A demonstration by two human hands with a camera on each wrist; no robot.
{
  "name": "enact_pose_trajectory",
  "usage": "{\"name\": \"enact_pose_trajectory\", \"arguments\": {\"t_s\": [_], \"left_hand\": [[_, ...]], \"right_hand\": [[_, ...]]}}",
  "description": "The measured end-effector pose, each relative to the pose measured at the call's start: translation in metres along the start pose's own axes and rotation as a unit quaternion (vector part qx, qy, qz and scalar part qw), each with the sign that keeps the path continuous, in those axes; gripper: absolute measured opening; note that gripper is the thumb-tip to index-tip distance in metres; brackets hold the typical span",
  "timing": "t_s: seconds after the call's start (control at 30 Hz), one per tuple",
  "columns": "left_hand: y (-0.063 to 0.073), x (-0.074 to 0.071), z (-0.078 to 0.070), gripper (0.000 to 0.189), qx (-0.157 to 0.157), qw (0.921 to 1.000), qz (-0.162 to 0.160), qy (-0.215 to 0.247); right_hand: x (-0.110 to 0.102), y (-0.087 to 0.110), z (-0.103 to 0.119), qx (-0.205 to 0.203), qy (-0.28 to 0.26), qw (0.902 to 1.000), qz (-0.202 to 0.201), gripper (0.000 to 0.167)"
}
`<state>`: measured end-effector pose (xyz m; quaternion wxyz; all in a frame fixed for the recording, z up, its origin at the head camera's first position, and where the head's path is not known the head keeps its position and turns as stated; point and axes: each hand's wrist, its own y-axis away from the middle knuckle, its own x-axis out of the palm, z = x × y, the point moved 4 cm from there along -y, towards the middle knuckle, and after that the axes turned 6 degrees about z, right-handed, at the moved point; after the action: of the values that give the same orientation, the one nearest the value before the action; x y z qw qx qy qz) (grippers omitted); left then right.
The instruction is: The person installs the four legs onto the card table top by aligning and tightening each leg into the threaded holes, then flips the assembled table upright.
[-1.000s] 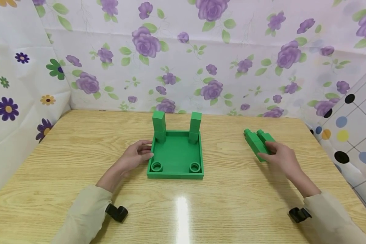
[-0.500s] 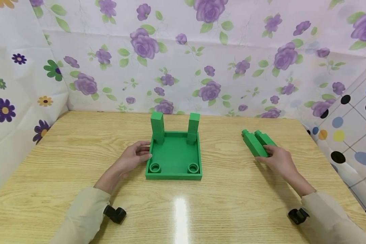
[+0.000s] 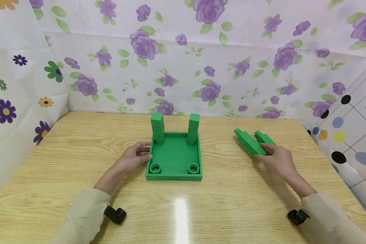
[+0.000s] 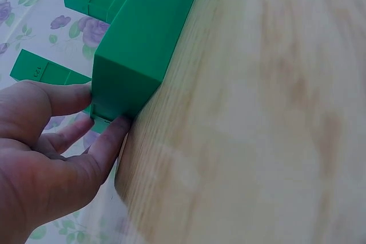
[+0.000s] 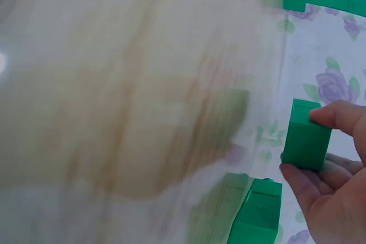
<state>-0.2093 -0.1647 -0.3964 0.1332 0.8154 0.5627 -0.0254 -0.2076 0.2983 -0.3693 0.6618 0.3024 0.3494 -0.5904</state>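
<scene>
A shallow green square tray lies on the table, with my left hand at its left wall. In the left wrist view, the left thumb and fingers hold the wall near a corner. Two green square posts stand upright in the tray's far corners; round sockets occupy its near corners. On the right, my right hand pinches a loose green square post with a round peg at one end, tilted toward the tray. Another such post lies just right of it, partly behind the hand.
The wooden table runs back to a floral cloth wall. Patterned cloths also hang at left and right. A black wrist camera is on the left sleeve and another wrist camera on the right.
The post in my right hand has shifted left, its peg end now farther from the other loose post. The gap between them has widened. My left hand stays at the tray's wall.
</scene>
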Motion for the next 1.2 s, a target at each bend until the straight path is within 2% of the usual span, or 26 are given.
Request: {"name": "enact_pose_trajectory", "arguments": {"t_s": [0.37,0.6,0.77,0.93,1.2], "left_hand": [[-0.001,-0.001,0.001,0.05,-0.002,1.0,-0.002,-0.001],[-0.001,-0.001,0.002,0.05,0.002,1.0,-0.001,-0.001],[-0.001,-0.001,0.003,0.05,-0.001,1.0,-0.001,-0.002],[-0.001,0.0,0.003,0.05,-0.003,1.0,-0.003,-0.003],[0.0,0.0,0.001,0.05,0.003,1.0,0.0,-0.005]], "right_hand": [[-0.009,0.0,0.02,-0.024,-0.07,0.9966,-0.037,0.058],[-0.018,0.001,0.041,-0.029,-0.136,0.9897,-0.035,0.056],[-0.021,0.002,0.058,-0.054,-0.163,0.9839,-0.048,0.049],[-0.02,0.005,0.077,-0.094,-0.203,0.973,-0.057,0.04],[-0.013,0.003,0.104,-0.138,-0.299,0.9431,-0.045,0.039]]}}
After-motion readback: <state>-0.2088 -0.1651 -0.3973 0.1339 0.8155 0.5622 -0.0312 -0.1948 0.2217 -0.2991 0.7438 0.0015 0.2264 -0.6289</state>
